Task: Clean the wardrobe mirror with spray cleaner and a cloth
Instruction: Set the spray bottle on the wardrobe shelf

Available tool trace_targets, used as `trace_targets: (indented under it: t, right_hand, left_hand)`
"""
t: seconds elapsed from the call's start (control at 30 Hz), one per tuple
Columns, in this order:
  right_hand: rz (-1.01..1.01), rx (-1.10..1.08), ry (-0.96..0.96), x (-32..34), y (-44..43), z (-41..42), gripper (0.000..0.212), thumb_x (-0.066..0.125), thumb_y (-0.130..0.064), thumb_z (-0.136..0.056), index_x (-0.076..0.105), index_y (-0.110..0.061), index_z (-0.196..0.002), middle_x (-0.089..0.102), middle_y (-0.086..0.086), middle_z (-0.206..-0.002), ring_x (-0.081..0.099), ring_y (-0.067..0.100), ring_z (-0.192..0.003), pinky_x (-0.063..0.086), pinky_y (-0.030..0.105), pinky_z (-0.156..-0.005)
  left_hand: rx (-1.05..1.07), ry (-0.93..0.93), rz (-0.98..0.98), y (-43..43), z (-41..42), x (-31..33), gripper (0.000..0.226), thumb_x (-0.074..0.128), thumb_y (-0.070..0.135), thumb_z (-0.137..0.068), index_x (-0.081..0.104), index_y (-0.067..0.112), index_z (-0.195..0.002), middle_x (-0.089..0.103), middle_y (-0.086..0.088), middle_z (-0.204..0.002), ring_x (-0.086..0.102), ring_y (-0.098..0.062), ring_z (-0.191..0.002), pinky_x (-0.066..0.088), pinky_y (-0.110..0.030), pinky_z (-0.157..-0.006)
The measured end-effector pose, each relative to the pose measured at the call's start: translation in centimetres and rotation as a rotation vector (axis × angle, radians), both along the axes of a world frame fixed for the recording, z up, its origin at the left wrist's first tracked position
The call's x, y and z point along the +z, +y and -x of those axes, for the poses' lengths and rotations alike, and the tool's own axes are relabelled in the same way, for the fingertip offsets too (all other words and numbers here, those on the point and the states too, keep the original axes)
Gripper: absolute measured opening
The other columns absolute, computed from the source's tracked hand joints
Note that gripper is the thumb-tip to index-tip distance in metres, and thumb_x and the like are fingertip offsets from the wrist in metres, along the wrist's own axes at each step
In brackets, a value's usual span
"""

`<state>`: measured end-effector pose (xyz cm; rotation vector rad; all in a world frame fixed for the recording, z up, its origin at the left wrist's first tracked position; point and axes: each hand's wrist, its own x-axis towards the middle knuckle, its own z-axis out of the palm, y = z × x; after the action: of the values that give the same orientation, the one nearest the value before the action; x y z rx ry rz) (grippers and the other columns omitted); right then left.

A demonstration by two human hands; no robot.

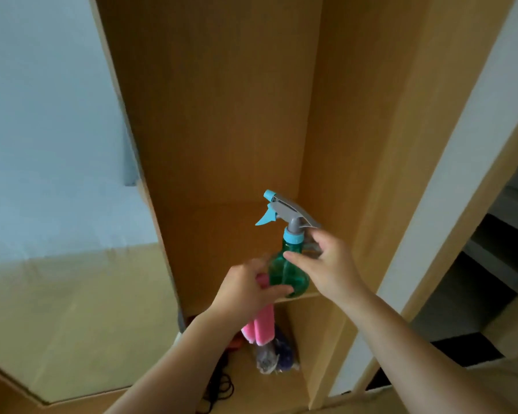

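My left hand point(245, 291) grips the folded pink cloth point(263, 322), which hangs below it, and my thumb lies against the base of the spray bottle point(281, 271). My right hand point(326, 264) wraps round the bottle's shoulder, thumb in front, blurred fingers behind. The green bottle stands upright at the front edge of the wardrobe shelf point(222, 234). The mirror point(57, 174) is on the open door to the left.
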<state>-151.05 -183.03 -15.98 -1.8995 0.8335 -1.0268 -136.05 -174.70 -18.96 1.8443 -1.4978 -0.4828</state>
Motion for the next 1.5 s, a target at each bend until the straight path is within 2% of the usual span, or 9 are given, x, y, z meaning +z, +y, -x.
trace_targets:
  t: [0.13, 0.27, 0.43, 0.6, 0.73, 0.83, 1.23, 1.33, 1.5]
  right_hand:
    - [-0.009, 0.072, 0.047, -0.5, -5.6, 0.4, 0.033, 0.077, -0.015, -0.08, 0.064, -0.027, -0.108, 0.068, -0.013, -0.103, 0.064, 0.001, -0.099, 0.052, 0.02, -0.086]
    - [-0.047, 0.086, 0.081, -1.8, -10.5, -0.7, 0.032, 0.077, -0.016, -0.08, 0.065, -0.028, -0.107, 0.067, -0.016, -0.102, 0.063, -0.001, -0.097, 0.052, 0.023, -0.087]
    - [-0.072, 0.078, 0.153, -4.5, -15.1, -3.0, 0.038, 0.076, -0.017, -0.081, 0.065, -0.02, -0.117, 0.067, -0.006, -0.11, 0.063, 0.012, -0.104, 0.049, 0.023, -0.085]
    - [-0.136, 0.057, 0.194, -7.7, -17.1, -6.1, 0.038, 0.075, -0.014, -0.081, 0.064, -0.017, -0.117, 0.068, 0.002, -0.115, 0.065, 0.019, -0.106, 0.052, 0.038, -0.093]
    - [-0.157, 0.044, 0.254, -10.1, -17.7, -8.1, 0.03, 0.076, -0.014, -0.08, 0.067, -0.016, -0.109, 0.07, 0.002, -0.105, 0.066, 0.017, -0.091, 0.05, 0.028, -0.076]
    - [-0.223, 0.039, 0.265, -11.5, -18.2, -8.9, 0.037, 0.076, -0.01, -0.08, 0.065, -0.014, -0.115, 0.07, 0.006, -0.111, 0.066, 0.019, -0.096, 0.048, 0.029, -0.079]
    - [-0.246, 0.025, 0.272, -13.3, -19.3, -9.1, 0.036, 0.074, -0.012, -0.082, 0.065, -0.013, -0.117, 0.07, 0.005, -0.107, 0.067, 0.023, -0.1, 0.043, 0.021, -0.067]
    - [-0.256, 0.031, 0.282, -13.1, -19.2, -8.9, 0.039, 0.075, -0.012, -0.081, 0.064, -0.013, -0.119, 0.069, 0.004, -0.108, 0.065, 0.022, -0.1, 0.046, 0.026, -0.075]
    - [-0.264, 0.035, 0.239, -12.0, -18.6, -7.7, 0.03, 0.073, -0.008, -0.082, 0.061, -0.014, -0.109, 0.063, -0.007, -0.09, 0.065, 0.022, -0.091, 0.047, 0.027, -0.07]
  left_hand:
    - [0.105, -0.076, -0.052, -1.2, 0.4, -1.3, 0.049, 0.075, 0.03, -0.08, 0.06, 0.022, -0.126, 0.047, 0.015, -0.111, 0.052, -0.005, -0.098, 0.036, -0.005, -0.067]
    - [0.188, -0.047, -0.114, -1.7, 0.5, -2.0, 0.035, 0.074, 0.024, -0.08, 0.062, 0.023, -0.113, 0.055, 0.015, -0.104, 0.057, -0.009, -0.095, 0.041, -0.009, -0.066]
    - [0.258, -0.029, -0.169, -2.0, 0.3, -2.5, 0.044, 0.074, 0.022, -0.079, 0.059, 0.026, -0.12, 0.054, 0.017, -0.104, 0.056, -0.009, -0.098, 0.045, -0.014, -0.071]
    - [0.277, -0.053, -0.157, -1.6, 0.5, -3.5, 0.041, 0.074, 0.02, -0.079, 0.061, 0.026, -0.118, 0.053, 0.023, -0.097, 0.053, 0.002, -0.086, 0.044, -0.005, -0.056]
    - [0.316, -0.053, -0.133, -1.0, 0.6, -4.2, 0.041, 0.073, 0.018, -0.081, 0.062, 0.027, -0.119, 0.05, 0.029, -0.092, 0.049, 0.015, -0.077, 0.041, 0.003, -0.055]
    - [0.306, -0.054, -0.112, -0.8, 0.7, -4.5, 0.036, 0.071, 0.014, -0.081, 0.065, 0.026, -0.115, 0.047, 0.036, -0.087, 0.042, 0.03, -0.074, 0.038, 0.005, -0.061]
    - [0.288, -0.064, -0.081, -1.1, -0.2, -4.8, 0.037, 0.068, 0.014, -0.083, 0.064, 0.028, -0.117, 0.055, 0.023, -0.103, 0.05, 0.01, -0.088, 0.041, -0.001, -0.067]
    - [0.292, -0.049, -0.083, -1.0, -0.3, -4.7, 0.038, 0.068, 0.013, -0.082, 0.064, 0.027, -0.116, 0.057, 0.02, -0.104, 0.054, 0.0, -0.095, 0.044, -0.006, -0.073]
    - [0.301, -0.068, -0.084, -0.8, -0.1, -3.6, 0.038, 0.069, 0.013, -0.082, 0.064, 0.025, -0.117, 0.06, 0.017, -0.104, 0.056, -0.003, -0.096, 0.043, -0.005, -0.073]
